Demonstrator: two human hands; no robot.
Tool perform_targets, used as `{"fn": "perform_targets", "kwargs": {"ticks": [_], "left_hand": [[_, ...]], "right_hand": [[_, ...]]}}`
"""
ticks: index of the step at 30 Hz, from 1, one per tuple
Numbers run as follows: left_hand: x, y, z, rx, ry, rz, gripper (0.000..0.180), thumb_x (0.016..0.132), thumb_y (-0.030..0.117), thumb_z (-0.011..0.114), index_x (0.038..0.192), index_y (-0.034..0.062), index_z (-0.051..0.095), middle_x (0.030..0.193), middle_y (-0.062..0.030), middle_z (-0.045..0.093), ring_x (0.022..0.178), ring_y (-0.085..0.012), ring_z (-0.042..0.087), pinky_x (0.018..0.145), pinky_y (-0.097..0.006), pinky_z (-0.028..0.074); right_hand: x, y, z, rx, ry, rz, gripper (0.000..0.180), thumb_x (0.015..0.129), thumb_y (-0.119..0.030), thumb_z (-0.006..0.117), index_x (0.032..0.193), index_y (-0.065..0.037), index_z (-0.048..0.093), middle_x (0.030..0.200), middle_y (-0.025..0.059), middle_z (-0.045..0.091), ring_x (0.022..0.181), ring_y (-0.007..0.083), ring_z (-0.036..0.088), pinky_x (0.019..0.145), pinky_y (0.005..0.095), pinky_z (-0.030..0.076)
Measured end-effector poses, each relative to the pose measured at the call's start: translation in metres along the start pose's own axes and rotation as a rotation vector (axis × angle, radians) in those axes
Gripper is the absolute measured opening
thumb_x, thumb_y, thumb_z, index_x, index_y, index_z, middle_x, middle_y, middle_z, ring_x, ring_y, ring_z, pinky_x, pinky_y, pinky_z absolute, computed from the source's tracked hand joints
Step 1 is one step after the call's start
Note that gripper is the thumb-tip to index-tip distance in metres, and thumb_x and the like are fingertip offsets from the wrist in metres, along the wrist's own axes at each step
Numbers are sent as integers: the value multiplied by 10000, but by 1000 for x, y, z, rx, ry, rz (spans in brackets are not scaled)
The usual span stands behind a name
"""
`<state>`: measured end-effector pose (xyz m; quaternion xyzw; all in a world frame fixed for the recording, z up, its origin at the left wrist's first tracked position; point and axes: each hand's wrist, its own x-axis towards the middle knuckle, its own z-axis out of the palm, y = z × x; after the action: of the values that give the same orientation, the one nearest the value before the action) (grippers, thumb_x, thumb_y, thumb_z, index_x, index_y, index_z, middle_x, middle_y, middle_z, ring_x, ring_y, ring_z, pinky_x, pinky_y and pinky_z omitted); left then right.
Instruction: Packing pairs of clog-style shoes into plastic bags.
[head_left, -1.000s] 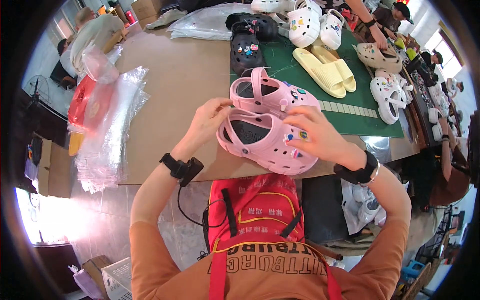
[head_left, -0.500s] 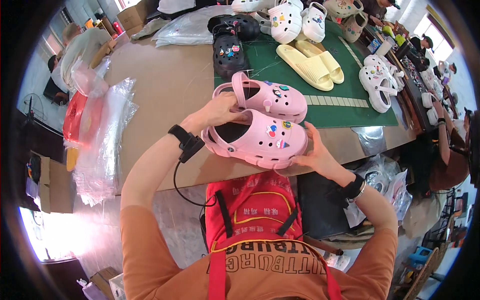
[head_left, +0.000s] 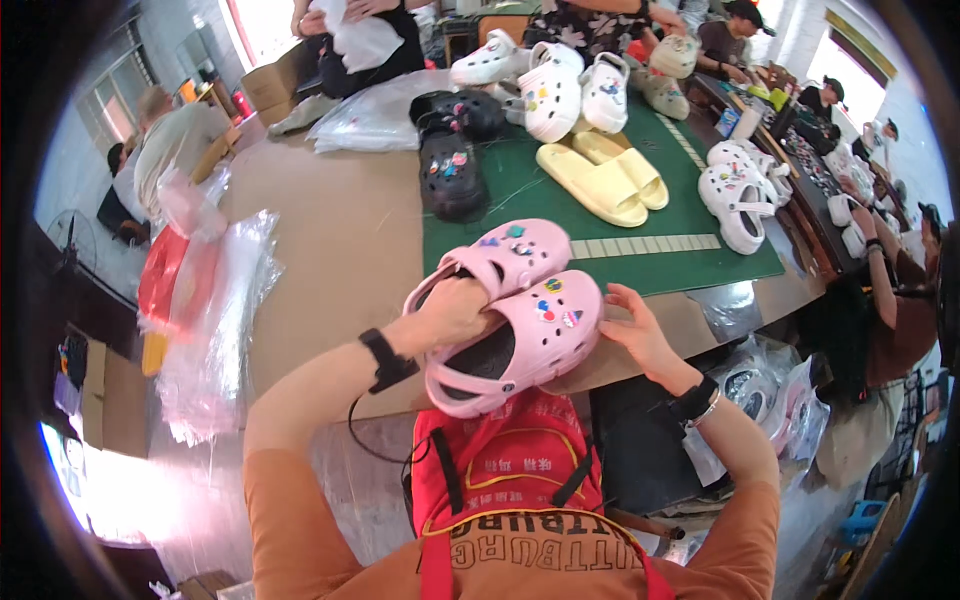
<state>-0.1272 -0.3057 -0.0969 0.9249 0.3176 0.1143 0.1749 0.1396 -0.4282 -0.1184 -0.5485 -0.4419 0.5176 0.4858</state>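
Two pink clogs with charms stand side by side over the table's near edge. My left hand is closed on the pair, its fingers reaching into the openings where the shoes meet, fingertips hidden. The near clog has its strap swung back toward the heel; the far clog sits partly behind my hand. By the near clog's toe, my right hand has its fingers apart and grips nothing; whether a fingertip touches the toe, I cannot tell.
Black clogs, yellow slides and white clogs lie on a green mat. More white clogs stand at its right. Clear plastic bags hang over the table's left edge. Several people work around the room.
The pink clogs have turned, toes now angled away to the right, and the near strap has dropped toward me. My left hand turned with them. The view has tilted up, showing people beyond the table.
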Motion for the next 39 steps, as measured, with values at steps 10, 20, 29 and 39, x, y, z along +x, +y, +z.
{"fn": "perform_targets", "kwargs": {"ticks": [10, 20, 29, 39], "left_hand": [[-21, -12, -23, -17, 201, -282, 258, 710, 187, 551, 780, -58, 594, 735, -246, 587, 706, -386, 588, 638, -442, 450], [-24, -3, 12, -191, 236, -349, 570, 779, 476, 542, 956, -66, 555, 840, -268, 593, 802, -377, 587, 711, -426, 442], [-5, 3, 26, -358, 208, -530, 412, 771, 339, 542, 937, -37, 559, 808, -256, 600, 765, -371, 598, 700, -431, 461], [-51, 1, 21, -635, 285, -259, 453, 767, 190, 557, 1171, 26, 435, 863, -154, 602, 778, -239, 597, 698, -326, 451]], "right_hand": [[-2, 3, 14, -188, -194, -22, 456, 799, -223, 584, 1199, -43, 458, 1070, 95, 516, 855, 143, 522, 724, 268, 439], [5, 20, 53, -235, -245, -197, 622, 806, -142, 603, 1319, -29, 268, 1252, 200, 345, 901, 177, 543, 787, 287, 452], [10, 3, 53, -106, -168, 33, 619, 787, -79, 576, 1326, -64, 272, 1226, 73, 399, 861, 128, 526, 763, 271, 433], [17, -7, 47, -130, -167, -19, 543, 809, -72, 501, 1319, -71, 315, 1271, 62, 407, 1024, 147, 492, 811, 253, 422]]}}
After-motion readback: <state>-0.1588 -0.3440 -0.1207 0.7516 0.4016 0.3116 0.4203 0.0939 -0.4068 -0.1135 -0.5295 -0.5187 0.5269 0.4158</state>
